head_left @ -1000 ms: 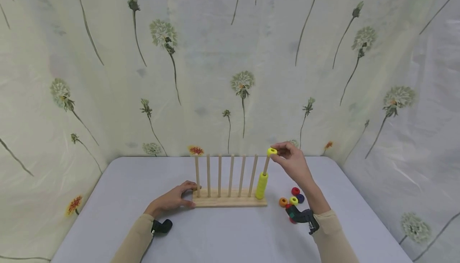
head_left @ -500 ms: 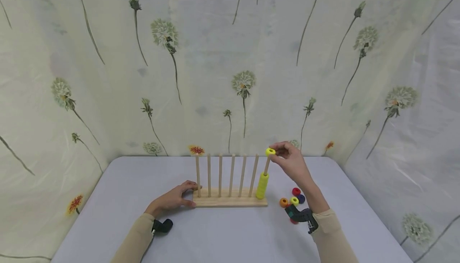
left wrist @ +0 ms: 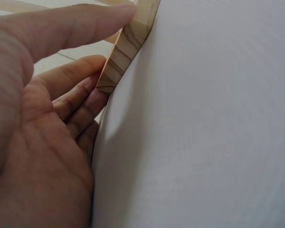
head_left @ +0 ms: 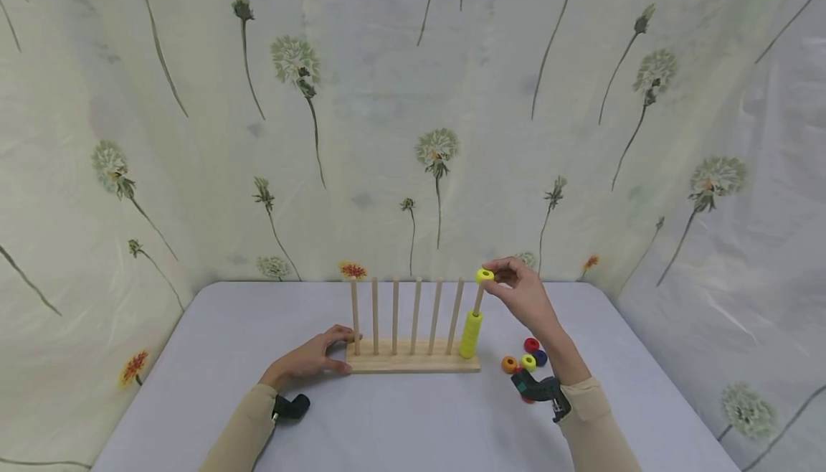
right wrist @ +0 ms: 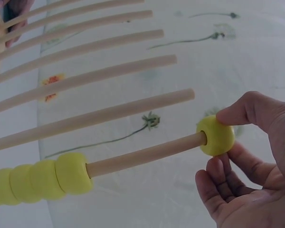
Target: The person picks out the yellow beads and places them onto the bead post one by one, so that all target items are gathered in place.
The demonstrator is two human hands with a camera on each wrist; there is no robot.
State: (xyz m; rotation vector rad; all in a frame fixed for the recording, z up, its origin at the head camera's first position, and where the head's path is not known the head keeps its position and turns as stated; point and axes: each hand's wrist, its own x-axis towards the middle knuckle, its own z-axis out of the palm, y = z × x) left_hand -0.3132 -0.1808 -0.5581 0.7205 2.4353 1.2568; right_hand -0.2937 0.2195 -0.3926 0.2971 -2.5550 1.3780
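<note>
A wooden peg rack [head_left: 413, 366] with a row of upright pegs stands on the table. My left hand [head_left: 316, 354] grips its left end, the thumb at the front and fingers behind; the left wrist view shows the thumb on the wooden base [left wrist: 126, 52]. At the top of the rightmost peg, my right hand [head_left: 519, 289] pinches a yellow bead [right wrist: 217, 135] between thumb and fingers. The peg's tip sits in the bead's hole. Lower on that same peg is a stack of yellow beads [head_left: 470, 336], with bare peg [right wrist: 145, 155] between. The other pegs carry no beads.
Loose beads lie right of the rack: an orange bead [head_left: 509, 364], a yellow bead [head_left: 528, 362], a dark blue bead [head_left: 540, 358] and a red bead [head_left: 531, 344]. The right wrist camera [head_left: 538, 387] partly covers others. A flower-printed curtain [head_left: 361, 135] hangs behind the table.
My right hand has moved slightly left and a little down with the yellow bead, bringing it onto the rightmost peg's tip. The left hand keeps its grip on the rack.
</note>
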